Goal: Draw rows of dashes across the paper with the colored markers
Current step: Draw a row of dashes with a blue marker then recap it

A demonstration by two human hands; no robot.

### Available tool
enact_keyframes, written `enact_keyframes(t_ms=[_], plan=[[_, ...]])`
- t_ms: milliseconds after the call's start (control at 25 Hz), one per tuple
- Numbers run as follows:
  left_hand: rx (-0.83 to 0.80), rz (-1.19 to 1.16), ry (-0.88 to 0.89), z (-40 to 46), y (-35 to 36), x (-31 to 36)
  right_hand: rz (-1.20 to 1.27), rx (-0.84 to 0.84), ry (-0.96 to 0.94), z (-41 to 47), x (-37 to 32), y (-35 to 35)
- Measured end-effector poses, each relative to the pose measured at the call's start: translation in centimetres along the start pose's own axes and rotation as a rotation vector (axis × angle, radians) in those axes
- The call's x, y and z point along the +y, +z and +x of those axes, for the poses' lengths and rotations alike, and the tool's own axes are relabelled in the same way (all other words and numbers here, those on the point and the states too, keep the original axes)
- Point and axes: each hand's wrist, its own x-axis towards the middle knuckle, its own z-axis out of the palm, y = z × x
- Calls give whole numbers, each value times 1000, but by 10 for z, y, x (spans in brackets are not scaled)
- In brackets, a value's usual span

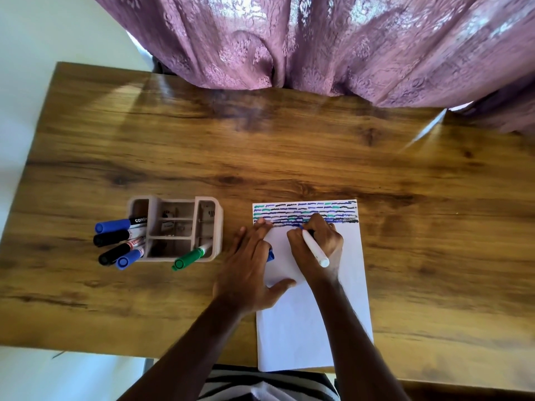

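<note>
A white sheet of paper (307, 328) lies on the wooden table, with several rows of blue, green and black dashes (307, 211) across its top. My right hand (318, 247) grips a white-barrelled marker (315, 248), its tip hidden under my fingers at the lowest row. My left hand (249, 267) presses flat on the paper's left edge with fingers stretched out. A blue cap (270, 254) shows under its fingers.
A pinkish desk organizer (214, 224) stands to the left of the paper. It holds blue markers (115, 225), black markers (111, 238) and a green marker (189, 257) leaning out. A purple curtain (318, 44) hangs over the table's far edge.
</note>
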Motion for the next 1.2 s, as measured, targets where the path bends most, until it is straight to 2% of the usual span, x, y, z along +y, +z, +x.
enact_keyframes(t_ms=[280, 360, 440, 560, 720, 880, 1000, 1200], plan=[[31, -17, 14, 0, 0, 0, -17, 2, 16, 1, -1, -1], [46, -23, 23, 0, -2, 1, 79, 14, 53, 2, -7, -7], [41, -34, 29, 0, -4, 2, 282, 20, 89, 7, -7, -16], [30, -132, -6, 0, -10, 4, 554, -100, 187, 18, -11, -38], [86, -418, -6, -5, -30, 11, 685, -228, 170, 14, -36, -70], [49, -674, -102, -20, -56, 25, 982, -412, 207, 0, -67, -97], [104, -707, -93, -29, -72, 29, 1039, -466, 260, -6, -86, -105], [164, -751, -72, -37, -94, 27, 1012, -461, 235, -9, -101, -107]])
